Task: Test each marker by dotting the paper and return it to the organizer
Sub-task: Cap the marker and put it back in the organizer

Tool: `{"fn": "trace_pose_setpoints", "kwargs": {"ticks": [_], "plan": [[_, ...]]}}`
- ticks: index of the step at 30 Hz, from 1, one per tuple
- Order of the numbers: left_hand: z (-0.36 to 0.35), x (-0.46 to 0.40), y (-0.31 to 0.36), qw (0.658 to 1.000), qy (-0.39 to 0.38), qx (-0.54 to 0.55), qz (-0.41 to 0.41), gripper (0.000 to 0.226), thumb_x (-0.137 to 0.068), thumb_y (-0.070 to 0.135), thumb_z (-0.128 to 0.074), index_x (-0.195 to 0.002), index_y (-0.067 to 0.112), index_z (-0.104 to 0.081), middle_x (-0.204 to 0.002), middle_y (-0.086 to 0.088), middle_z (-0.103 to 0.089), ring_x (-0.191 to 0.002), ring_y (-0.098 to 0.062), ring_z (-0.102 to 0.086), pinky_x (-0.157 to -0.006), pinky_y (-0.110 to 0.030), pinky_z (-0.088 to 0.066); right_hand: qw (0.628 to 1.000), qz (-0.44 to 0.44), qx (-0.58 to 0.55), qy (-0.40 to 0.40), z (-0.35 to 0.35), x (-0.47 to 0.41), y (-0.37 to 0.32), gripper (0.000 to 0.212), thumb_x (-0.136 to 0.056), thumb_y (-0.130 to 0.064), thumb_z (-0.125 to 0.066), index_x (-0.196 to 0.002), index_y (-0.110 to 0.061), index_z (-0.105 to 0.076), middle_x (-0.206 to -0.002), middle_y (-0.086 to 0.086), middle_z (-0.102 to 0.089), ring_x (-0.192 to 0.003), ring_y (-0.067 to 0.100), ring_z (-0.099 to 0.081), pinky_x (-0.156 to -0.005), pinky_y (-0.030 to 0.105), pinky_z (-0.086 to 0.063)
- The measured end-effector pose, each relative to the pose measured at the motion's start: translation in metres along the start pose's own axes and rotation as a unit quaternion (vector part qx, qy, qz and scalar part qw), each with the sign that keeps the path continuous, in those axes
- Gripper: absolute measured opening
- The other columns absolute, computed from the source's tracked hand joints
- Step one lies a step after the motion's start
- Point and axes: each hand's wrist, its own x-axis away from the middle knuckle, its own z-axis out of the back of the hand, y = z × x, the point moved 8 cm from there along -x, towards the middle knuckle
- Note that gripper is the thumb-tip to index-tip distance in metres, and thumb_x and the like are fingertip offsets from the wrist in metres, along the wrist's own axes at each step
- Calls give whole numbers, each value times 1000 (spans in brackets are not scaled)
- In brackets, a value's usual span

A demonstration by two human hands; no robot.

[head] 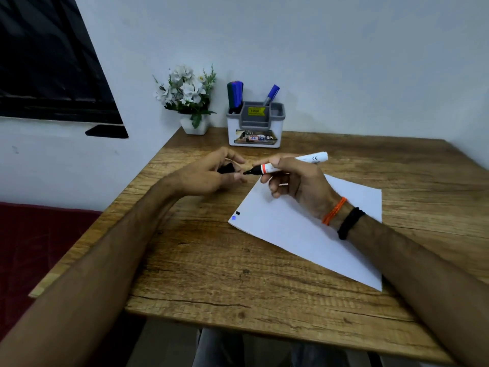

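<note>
My right hand (296, 181) grips a white marker (312, 158) with an orange band; its black tip is bare and points left. My left hand (211, 173) is closed around the marker's black cap (226, 168), a few centimetres from the tip. A white sheet of paper (304, 229) lies under my right wrist, with a black dot (238, 213) and a blue dot (233, 218) at its near-left corner. The white and grey organizer (255, 128) stands at the back of the table, with several capped markers (235, 94) in its left slot and a blue-capped one (272, 94) behind the middle.
A white pot of artificial flowers (191, 102) stands left of the organizer against the wall. The wooden table (211, 274) ends close on the left, above a dark red surface (39, 247). A dark screen (47, 62) hangs on the left wall.
</note>
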Motion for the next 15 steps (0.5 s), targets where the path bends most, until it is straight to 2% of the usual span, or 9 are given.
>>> {"fn": "trace_pose_setpoints", "kwargs": {"ticks": [2, 6, 8, 11, 15], "plan": [[1, -1, -1, 1000, 21, 18, -5, 19, -97, 7, -54, -115, 12, -51, -99, 9, -69, -85, 8, -60, -74, -12, -42, 1000, 13, 21, 9, 6, 0, -6, 29, -83, -25, -57, -98, -7, -73, -78, 11, -69, -55, 14, -59, -52, 23, -47], [5, -2, 5, 998, 57, 16, -33, 15, -96, 6, -54, -101, 19, -59, -92, 1, -67, -83, -11, -60, -76, -26, -48, 995, 39, 79, 54, 15, 1, -15, 10, -93, -19, -61, -91, -14, -70, -84, 13, -73, -52, 13, -59, -49, 21, -46], [8, -3, 9, 996, 75, 22, -44, 15, -95, 5, -56, -104, 15, -64, -93, -8, -67, -81, -15, -61, -75, -25, -51, 993, 48, 89, 68, 18, 2, -17, 12, -94, -16, -60, -89, -14, -71, -81, 11, -73, -51, 13, -57, -48, 21, -44], [12, -3, 13, 991, 100, 58, -65, 21, -90, 1, -61, -109, 8, -65, -96, -7, -67, -78, -11, -66, -74, -23, -56, 990, 60, 102, 79, 20, 3, -18, 11, -93, -14, -63, -92, -10, -73, -74, 7, -70, -50, 14, -54, -47, 21, -42], [15, -2, 11, 984, 118, 118, -61, 22, -83, -3, -67, -98, 12, -64, -92, -2, -67, -72, -9, -68, -68, -23, -57, 990, 68, 95, 81, 21, 3, -19, 11, -91, -15, -65, -95, -10, -74, -77, 8, -70, -51, 15, -52, -47, 22, -42]]}}
